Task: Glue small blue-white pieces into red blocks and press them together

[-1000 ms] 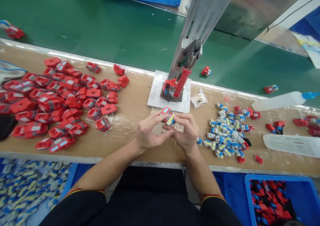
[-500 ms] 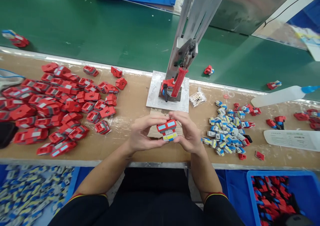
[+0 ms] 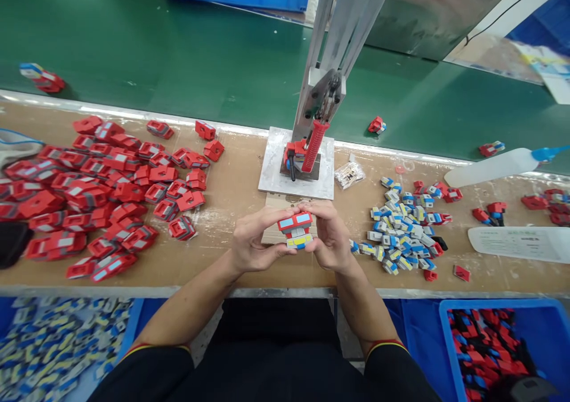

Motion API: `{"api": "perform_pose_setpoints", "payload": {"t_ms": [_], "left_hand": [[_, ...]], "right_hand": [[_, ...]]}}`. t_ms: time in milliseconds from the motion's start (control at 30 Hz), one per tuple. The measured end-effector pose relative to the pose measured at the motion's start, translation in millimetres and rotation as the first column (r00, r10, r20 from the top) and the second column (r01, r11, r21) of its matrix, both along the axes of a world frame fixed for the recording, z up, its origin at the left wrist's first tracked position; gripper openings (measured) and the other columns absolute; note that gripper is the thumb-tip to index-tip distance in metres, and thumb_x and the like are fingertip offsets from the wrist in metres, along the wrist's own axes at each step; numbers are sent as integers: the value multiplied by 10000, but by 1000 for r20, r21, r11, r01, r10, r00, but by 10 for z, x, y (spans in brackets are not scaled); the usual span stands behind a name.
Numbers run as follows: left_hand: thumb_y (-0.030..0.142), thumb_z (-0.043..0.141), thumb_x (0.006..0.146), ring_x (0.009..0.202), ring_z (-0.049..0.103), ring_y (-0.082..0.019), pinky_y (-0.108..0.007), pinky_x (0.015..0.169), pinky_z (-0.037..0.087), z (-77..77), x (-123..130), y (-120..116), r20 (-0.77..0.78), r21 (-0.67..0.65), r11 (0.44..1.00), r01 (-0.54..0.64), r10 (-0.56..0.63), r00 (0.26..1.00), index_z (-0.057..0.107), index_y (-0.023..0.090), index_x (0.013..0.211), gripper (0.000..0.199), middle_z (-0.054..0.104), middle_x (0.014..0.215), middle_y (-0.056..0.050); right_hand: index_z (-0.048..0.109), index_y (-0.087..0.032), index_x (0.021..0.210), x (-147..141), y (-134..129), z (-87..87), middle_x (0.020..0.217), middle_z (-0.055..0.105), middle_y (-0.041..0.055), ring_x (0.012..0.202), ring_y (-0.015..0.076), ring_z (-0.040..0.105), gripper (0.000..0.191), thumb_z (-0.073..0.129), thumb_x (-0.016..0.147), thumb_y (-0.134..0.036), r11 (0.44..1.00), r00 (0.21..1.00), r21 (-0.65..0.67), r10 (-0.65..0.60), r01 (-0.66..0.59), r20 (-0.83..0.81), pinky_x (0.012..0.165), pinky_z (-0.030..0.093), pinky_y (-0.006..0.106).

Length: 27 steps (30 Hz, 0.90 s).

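Observation:
Between both hands I hold a small toy body [image 3: 295,231], red with pale blue panels above and a white, yellow and blue piece below. My left hand [image 3: 257,236] is closed on its left side, fingers along the top and thumb beneath. From the right, my right hand [image 3: 330,236] grips it, thumb at the lower piece. Just beyond the hands stands a hand press with a red handle [image 3: 316,145], on a pale metal base plate [image 3: 272,173]. Red and blue parts sit under the press.
Many red toy parts [image 3: 111,176] are heaped at the left. A pile of white, blue and yellow pieces [image 3: 401,230] lies right of my hands, near a small bag [image 3: 350,173] and a white bottle [image 3: 494,167]. Beyond runs a green conveyor belt [image 3: 187,57]. A blue bin [image 3: 545,342] stands lower right.
Both hands still hold the toy body, its two pieces now looking closer together and more upright. Toys on the belt have shifted slightly to the right.

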<state>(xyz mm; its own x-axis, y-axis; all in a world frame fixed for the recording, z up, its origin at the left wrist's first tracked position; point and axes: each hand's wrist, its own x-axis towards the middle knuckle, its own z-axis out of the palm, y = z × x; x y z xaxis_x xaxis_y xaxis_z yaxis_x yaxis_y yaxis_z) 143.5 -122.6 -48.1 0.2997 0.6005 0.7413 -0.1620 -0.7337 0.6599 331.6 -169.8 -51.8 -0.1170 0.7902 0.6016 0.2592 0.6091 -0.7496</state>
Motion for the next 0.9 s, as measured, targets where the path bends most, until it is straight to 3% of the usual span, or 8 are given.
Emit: {"api": "perform_pose_setpoints", "payload": {"t_ms": [333, 667, 833, 900], "left_hand": [[438, 835, 906, 1121, 803, -251, -330, 960, 675, 13, 17, -73, 60, 14, 1000, 5, -5, 998, 656, 199, 1454, 624, 810, 1223, -154], [447, 805, 929, 1058, 820, -273, -353, 870, 695, 36, -21, -44, 16, 30, 1000, -2, 2, 1000, 646, 220, 1473, 611, 816, 1207, -166], [469, 802, 927, 1034, 822, -265, -345, 858, 692, 60, 0, -47, 14, 64, 998, -30, 29, 999, 659, 201, 1448, 603, 819, 1185, -166], [464, 814, 917, 1032, 821, -261, -344, 863, 692, 102, 37, -96, -3, 107, 994, -22, 23, 1000, 653, 202, 1452, 617, 823, 1166, -161]], "right_hand": [[534, -310, 1438, -90, -56, 77, 1171, 701, 101, 1113, 275, 702, 532, 531, 1019, -637, 993, 996, 85, -88, 85, 24, 938, 648, 463], [553, -309, 1389, -96, -22, 51, 1137, 701, 92, 1045, 263, 710, 517, 517, 1015, -663, 996, 997, 41, -76, 77, -14, 888, 641, 441], [630, -293, 1311, -65, 7, 187, 1104, 705, 81, 1034, 256, 709, 437, 591, 1006, -604, 999, 995, 30, 23, -20, -98, 875, 627, 426], [693, -264, 1185, -115, -37, 288, 1040, 711, 90, 994, 273, 714, 475, 482, 1025, -659, 998, 986, 37, -37, 44, -164, 849, 622, 453]]}}
